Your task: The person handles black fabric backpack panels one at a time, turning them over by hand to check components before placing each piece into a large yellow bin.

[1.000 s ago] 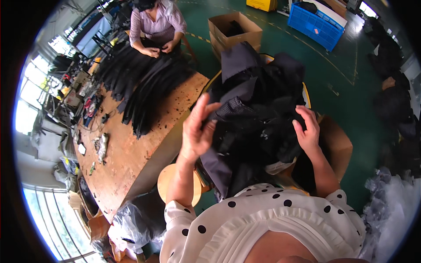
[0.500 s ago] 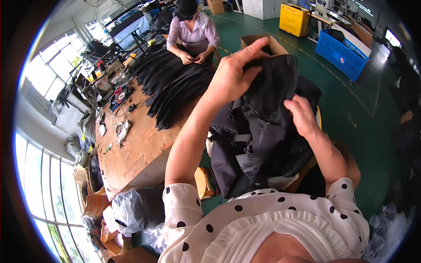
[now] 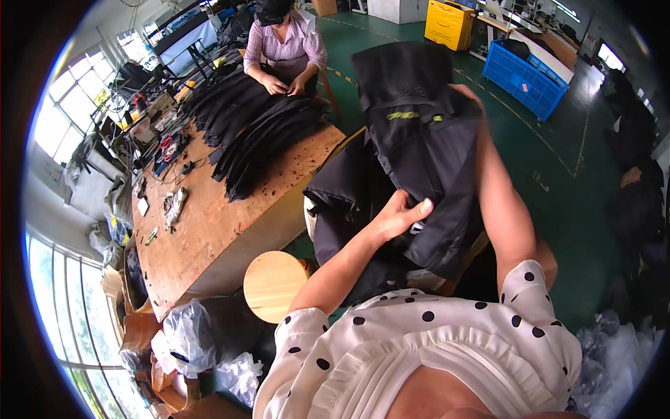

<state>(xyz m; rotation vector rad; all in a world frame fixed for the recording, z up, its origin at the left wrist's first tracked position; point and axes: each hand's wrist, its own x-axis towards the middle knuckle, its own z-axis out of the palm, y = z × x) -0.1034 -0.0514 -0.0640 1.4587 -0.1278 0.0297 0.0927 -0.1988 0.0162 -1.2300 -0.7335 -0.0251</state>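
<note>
A black sewn fabric piece (image 3: 426, 160), maybe a bag or garment, hangs in front of me. Its top band looks ribbed or meshed, with small yellow-green lettering below it. My right hand (image 3: 469, 98) holds it high on its right edge; most of those fingers are hidden behind the cloth. Lower down, my left hand (image 3: 401, 215) grips the cloth with the thumb on top, and its other fingers are largely covered. A small whitish bit shows just under that thumb. More dark fabric (image 3: 342, 202) is heaped beneath and to the left of the piece.
On the left stands a wooden worktable (image 3: 202, 230) bearing long black fabric strips (image 3: 272, 133) and scattered tools. A co-worker (image 3: 286, 52) handles strips across it. A round wooden stool (image 3: 276, 286) stands near my left elbow. Blue crate (image 3: 523, 80) and yellow box (image 3: 449, 24) lie beyond.
The black piece has been turned, so the yellow-green lettering now shows. My left hand has come down from its top to lower on the cloth; my right hand has risen to the upper edge.
</note>
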